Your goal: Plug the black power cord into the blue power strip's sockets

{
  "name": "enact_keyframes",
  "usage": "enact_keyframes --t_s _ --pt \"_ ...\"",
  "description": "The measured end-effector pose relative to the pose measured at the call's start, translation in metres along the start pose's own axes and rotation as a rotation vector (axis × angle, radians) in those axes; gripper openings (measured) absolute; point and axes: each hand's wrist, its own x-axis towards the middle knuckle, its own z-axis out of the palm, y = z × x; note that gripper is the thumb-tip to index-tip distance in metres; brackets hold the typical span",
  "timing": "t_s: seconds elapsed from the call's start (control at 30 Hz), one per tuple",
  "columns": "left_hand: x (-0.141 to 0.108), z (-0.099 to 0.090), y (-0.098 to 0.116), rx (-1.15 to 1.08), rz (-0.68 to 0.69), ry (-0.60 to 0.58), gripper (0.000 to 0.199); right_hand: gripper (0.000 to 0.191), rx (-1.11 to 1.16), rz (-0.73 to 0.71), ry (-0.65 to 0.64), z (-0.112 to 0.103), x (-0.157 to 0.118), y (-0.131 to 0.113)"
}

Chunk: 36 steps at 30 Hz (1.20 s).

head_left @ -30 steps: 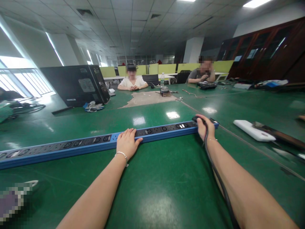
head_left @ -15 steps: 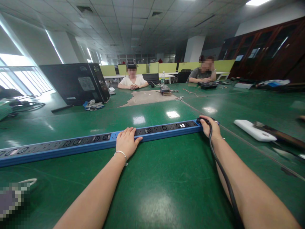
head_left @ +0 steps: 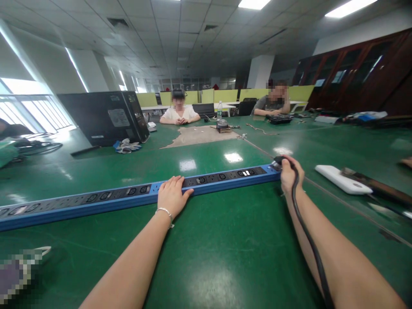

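A long blue power strip point(head_left: 225, 186) with rows of black sockets lies across the green table. Near its middle, my left hand point(head_left: 174, 193) rests over the strip, fingers across the top and thumb out to the right along the near edge. My right hand point(head_left: 291, 174) is closed around a black plug point(head_left: 278, 159) at the strip's right end. From that hand a thick black cable point(head_left: 304, 231) runs down along my right forearm. Whether the plug is seated in a socket cannot be made out.
On the right lie a white device point(head_left: 343, 180) and a dark bar-shaped object point(head_left: 376, 185). A black computer case point(head_left: 103, 116) stands at the back left, gloves point(head_left: 127, 146) beside it. Two people sit across the table point(head_left: 199, 231), near a bottle point(head_left: 219, 110).
My right hand and the plug have shifted slightly right, uncovering more of the strip's right end. My left hand stays on the strip. The whole view has tilted up a little.
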Motion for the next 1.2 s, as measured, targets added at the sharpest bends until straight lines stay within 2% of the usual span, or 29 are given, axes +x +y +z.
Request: enact_keyframes --t_s 0.07,0.2,0.3,0.43,0.7,1.03,1.2 --pt "0.0 0.0 0.0 0.0 -0.001 0.0 0.053 0.038 0.061 0.006 0.029 0.0 0.001 -0.005" --pt "0.0 -0.001 0.001 -0.003 -0.012 -0.014 0.054 0.036 0.012 0.005 -0.181 0.002 -0.003 -0.015" --pt "0.0 -0.002 0.001 -0.008 -0.017 -0.024 0.053 0.038 -0.047 -0.001 -0.243 0.006 -0.006 -0.018" --pt "0.0 -0.002 0.001 -0.018 -0.016 -0.028 0.053 0.038 -0.139 -0.015 -0.282 0.008 -0.008 -0.02" --pt "0.001 -0.001 0.001 -0.024 -0.024 -0.035 0.053 0.037 -0.301 -0.13 -0.343 0.004 -0.015 -0.035" --pt "0.0 -0.002 0.001 -0.034 -0.015 -0.028 0.053 0.038 -0.281 -0.08 -0.305 0.001 -0.015 -0.023" --pt "0.001 -0.002 0.002 -0.03 -0.018 -0.029 0.053 0.035 -0.278 -0.206 -0.411 0.002 -0.018 -0.031"
